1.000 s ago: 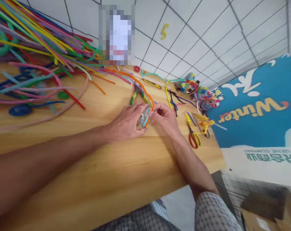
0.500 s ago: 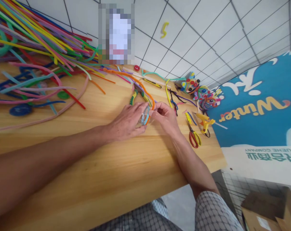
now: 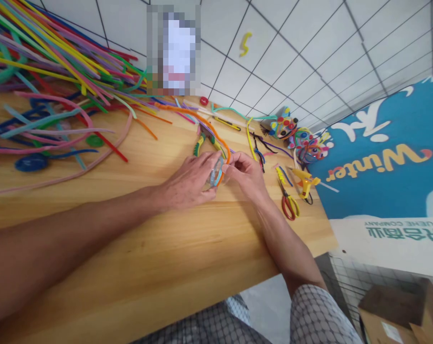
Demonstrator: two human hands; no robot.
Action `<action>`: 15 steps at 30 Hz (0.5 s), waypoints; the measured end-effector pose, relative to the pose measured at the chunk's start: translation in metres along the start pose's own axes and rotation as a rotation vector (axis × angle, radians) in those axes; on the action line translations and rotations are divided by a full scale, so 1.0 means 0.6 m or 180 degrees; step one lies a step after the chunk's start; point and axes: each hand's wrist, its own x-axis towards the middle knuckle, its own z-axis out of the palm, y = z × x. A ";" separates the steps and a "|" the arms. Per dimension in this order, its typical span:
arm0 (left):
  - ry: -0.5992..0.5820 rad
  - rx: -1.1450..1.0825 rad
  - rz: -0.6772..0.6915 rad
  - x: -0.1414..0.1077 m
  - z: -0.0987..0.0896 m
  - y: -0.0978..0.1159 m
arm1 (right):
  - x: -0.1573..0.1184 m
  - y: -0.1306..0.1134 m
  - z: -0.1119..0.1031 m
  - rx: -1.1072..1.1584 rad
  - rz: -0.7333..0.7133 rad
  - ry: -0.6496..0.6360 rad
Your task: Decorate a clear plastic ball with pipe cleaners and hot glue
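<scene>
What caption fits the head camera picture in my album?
Left hand holds a clear thing while the right hand touches an orange fuzzy stick beside it.

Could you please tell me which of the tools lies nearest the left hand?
The pliers with green-and-yellow handles, just beyond the left hand; the scissors have red and yellow handles and lie right of the right hand.

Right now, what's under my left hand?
Part of a clear object shows between the left hand and a light-blue strip. The hand covers the rest, so its full shape can't be seen, nor the patch of wooden table directly beneath.
</scene>
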 end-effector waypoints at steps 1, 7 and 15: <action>0.0023 0.0008 0.0003 0.000 0.002 -0.001 | 0.000 0.000 0.000 -0.0012 0.0003 -0.0003; 0.0174 -0.0014 0.0058 -0.001 0.009 -0.004 | 0.000 0.000 0.000 -0.0018 -0.0005 -0.0011; -0.0011 -0.0274 0.0007 -0.003 -0.015 0.009 | -0.002 -0.003 0.001 0.0031 0.0022 -0.0001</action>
